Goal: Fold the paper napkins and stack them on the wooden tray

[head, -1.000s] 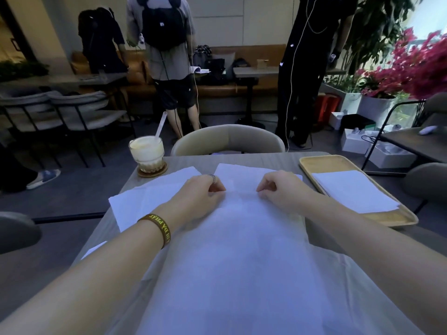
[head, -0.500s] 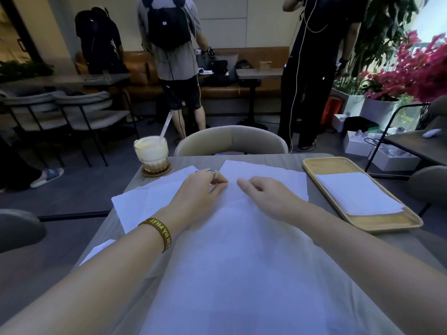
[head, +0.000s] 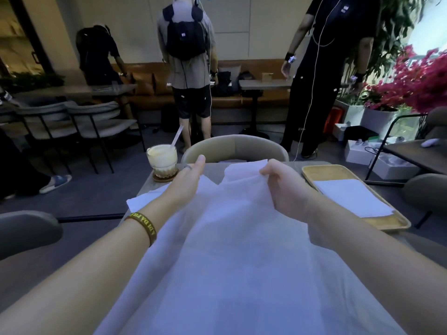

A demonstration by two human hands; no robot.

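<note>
A large white paper napkin (head: pixel 232 238) is spread in front of me, its far edge raised off the grey table (head: pixel 214 170). My right hand (head: pixel 285 187) pinches that far edge near its right corner. At the left side of the same edge my left hand (head: pixel 186 182) holds the napkin, thumb stretched out, its fingers hidden beneath the paper. The edge sags between my hands. To the right lies the wooden tray (head: pixel 312 169) with one folded napkin (head: pixel 350 197) on it. Another flat napkin (head: pixel 145 201) shows under my left wrist.
A glass of pale drink (head: pixel 161 160) with a straw stands on a coaster at the table's far left corner. A beige chair back (head: pixel 234 147) faces me across the table. Three people stand beyond it. A second table (head: pixel 416 155) and pink flowers are at the right.
Both hands rested on the napkin's far part a second ago. They have since taken hold of the far edge and lifted it off the table.
</note>
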